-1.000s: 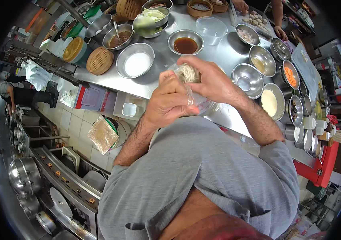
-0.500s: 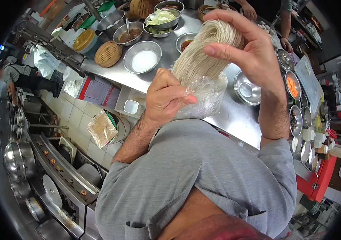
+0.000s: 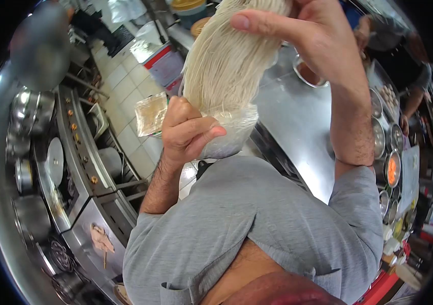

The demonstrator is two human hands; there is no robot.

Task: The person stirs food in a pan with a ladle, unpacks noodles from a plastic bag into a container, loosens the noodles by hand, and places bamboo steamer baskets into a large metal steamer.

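Note:
A large bundle of pale thin noodles (image 3: 231,61) hangs in front of my chest, its lower end inside a clear plastic bag (image 3: 229,132). My right hand (image 3: 318,40) grips the upper part of the bundle, thumb across its front and the other fingers behind, partly out of frame. Lower and to the left, my left hand (image 3: 186,129) is closed on the rim of the plastic bag, beside the foot of the noodles.
The steel worktable (image 3: 297,132) lies ahead right, with a bowl of brown sauce (image 3: 309,71) and a bowl of orange slices (image 3: 392,169). At left stands a stove (image 3: 76,147) with pots. Another person's arm (image 3: 413,101) shows at upper right.
The noodles have come up out of the bag, raised by my right hand. My body and view have turned left, away from the worktable, and more of the stove shows.

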